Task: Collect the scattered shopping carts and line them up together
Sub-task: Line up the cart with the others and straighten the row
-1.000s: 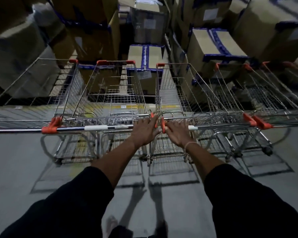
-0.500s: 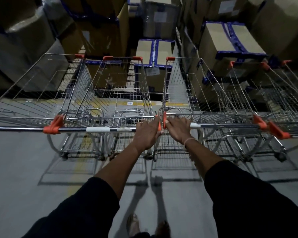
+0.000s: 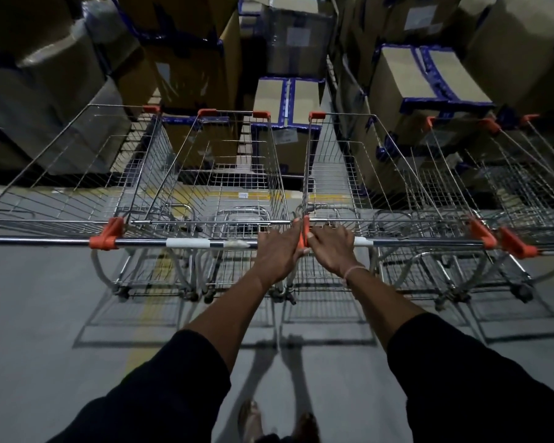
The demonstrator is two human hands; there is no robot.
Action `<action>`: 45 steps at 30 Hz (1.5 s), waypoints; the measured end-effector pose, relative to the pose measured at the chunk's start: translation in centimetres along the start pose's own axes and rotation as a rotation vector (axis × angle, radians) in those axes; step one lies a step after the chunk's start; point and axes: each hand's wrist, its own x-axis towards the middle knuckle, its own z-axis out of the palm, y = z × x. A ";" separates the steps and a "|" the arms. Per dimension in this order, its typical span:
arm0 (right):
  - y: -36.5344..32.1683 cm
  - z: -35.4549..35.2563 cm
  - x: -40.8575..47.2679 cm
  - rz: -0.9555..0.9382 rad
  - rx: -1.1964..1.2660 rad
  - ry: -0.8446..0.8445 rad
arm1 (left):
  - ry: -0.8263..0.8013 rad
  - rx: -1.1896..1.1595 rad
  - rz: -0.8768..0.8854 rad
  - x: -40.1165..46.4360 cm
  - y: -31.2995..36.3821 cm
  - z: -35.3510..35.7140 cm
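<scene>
Between stacked brown cardboard boxes and our dark sleeves, silver wire shopping carts with orange corner caps stand side by side on the grey concrete floor. Our left hand grasps the chrome handlebar of the middle cart; our right hand grips the neighbouring cart's bar. Both hands nearly touch at the orange end caps.

Dim light. Smooth grey concrete floor across lower frame; worn yellow painted line lower left. Stacked brown cardboard boxes with blue tape fill upper frame.
</scene>
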 end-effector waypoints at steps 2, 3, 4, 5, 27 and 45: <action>0.1 -0.1 -0.4 -0.014 0.008 0.015 | 0.005 -0.003 0.001 0.2 0.2 0.1; 0.3 -0.1 -0.5 -0.017 0.007 0.024 | 0.010 -0.001 0.003 0.3 0.2 0.2; 0.4 -0.2 -0.7 -0.024 -0.003 0.035 | 0.016 0.001 0.006 0.4 0.2 0.2; 0.4 -0.3 -0.8 -0.033 -0.010 0.046 | 0.021 0.002 0.006 0.5 0.1 0.4; 0.7 -0.2 -1.1 -0.026 -0.082 0.044 | 0.081 0.075 -0.027 -0.1 -0.9 1.9; 4.7 -2.4 -5.8 -0.118 -0.150 0.040 | 0.043 0.277 0.222 0.6 5.3 1.5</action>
